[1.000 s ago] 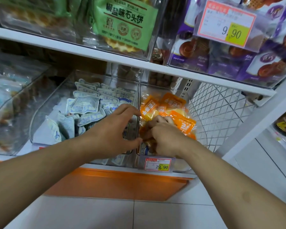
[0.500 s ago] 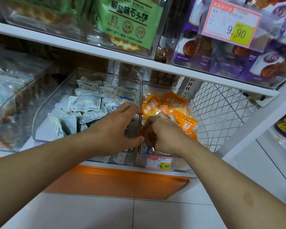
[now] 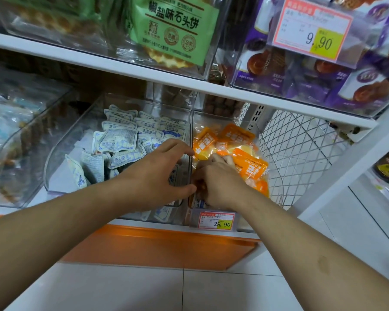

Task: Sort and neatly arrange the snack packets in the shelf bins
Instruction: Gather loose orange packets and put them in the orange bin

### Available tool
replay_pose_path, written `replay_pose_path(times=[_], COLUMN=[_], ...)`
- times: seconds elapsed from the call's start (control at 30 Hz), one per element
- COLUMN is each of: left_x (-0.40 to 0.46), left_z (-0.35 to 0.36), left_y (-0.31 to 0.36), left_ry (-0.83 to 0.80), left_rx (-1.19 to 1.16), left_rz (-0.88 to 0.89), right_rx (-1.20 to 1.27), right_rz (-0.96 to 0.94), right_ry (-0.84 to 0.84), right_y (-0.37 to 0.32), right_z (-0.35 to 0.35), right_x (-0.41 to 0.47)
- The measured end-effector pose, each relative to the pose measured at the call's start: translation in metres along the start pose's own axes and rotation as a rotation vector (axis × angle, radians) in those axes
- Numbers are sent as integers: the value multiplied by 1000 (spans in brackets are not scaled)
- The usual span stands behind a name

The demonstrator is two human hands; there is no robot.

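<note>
Two clear bins stand side by side on the lower shelf. The left bin holds several white-and-blue packets. The narrow right bin holds several orange packets. My left hand lies over the left bin's front right corner, with its forefinger and thumb spread against the wall between the bins. My right hand reaches into the right bin, its fingers curled down into the orange packets at the front; the fingertips are hidden.
A price tag reading 29.90 hangs on the right bin's front. A white wire mesh panel closes the shelf on the right. Another clear bin stands to the left. The shelf above carries green and purple packs.
Both hands stay in nearly the same place. My right hand's fingers have dug a little lower into the front orange packets.
</note>
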State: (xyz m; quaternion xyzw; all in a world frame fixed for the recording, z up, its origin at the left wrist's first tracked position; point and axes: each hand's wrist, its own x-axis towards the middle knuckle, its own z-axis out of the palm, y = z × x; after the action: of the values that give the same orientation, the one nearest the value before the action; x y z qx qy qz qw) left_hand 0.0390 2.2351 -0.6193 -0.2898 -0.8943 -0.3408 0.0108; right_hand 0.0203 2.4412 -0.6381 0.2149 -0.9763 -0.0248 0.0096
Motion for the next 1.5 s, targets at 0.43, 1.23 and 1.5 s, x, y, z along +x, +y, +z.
replay_pose_path(times=[0.43, 1.23, 1.5], left_x=[2, -11, -9], left_z=[-1, -54, -35], left_y=[-2, 27, 15], left_ry=[-17, 318, 107], left_rx=[-21, 41, 161], left_rz=[-24, -248, -106], right_rx=[573, 1082, 542], right_rz=[116, 454, 423], right_ry=[254, 534, 101], right_y=[24, -2, 19], right_z=[-27, -76, -48], right_x=[-6, -60, -62])
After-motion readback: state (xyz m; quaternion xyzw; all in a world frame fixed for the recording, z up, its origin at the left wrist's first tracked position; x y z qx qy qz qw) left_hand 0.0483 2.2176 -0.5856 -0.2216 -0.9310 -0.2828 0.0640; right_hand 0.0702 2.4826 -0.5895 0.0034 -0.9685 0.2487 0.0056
